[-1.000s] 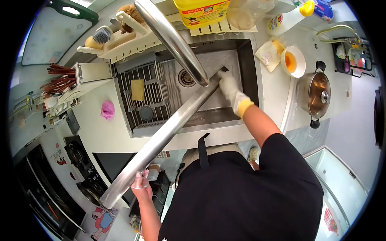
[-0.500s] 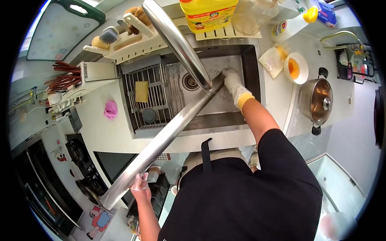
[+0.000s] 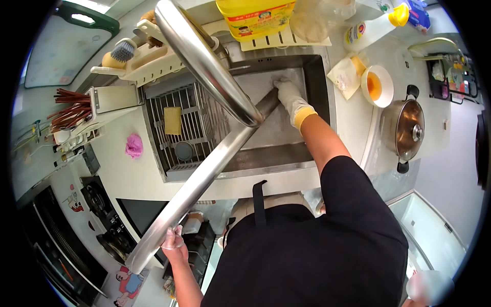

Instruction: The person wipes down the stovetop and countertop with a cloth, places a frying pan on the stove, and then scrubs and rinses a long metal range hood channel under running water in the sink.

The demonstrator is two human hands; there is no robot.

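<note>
A long metal strip (image 3: 197,187) slants from inside the sink (image 3: 266,153) down to the lower left, past the counter edge. My left hand (image 3: 175,243), in a clear glove, grips its lower part. In the sink, my right hand (image 3: 289,94), in a pale glove with a yellow cuff, is at the strip's upper end; its fingers are curled, and what they hold there is hidden. The faucet (image 3: 209,66) passes over the strip and hides part of it. A drying rack (image 3: 179,128) with a yellow sponge (image 3: 172,121) sits in the sink's left side.
To the right are a white bowl (image 3: 377,86), a lidded pot (image 3: 408,129) and a spray bottle (image 3: 373,31). A yellow jug (image 3: 255,19) stands behind the sink. A pink cloth (image 3: 134,146) lies on the left counter, near a chopstick holder (image 3: 116,99).
The view has shifted, and the faucet looks larger and covers more of the sink. My right hand has moved slightly up and left at the strip's end. My left hand keeps its grip.
</note>
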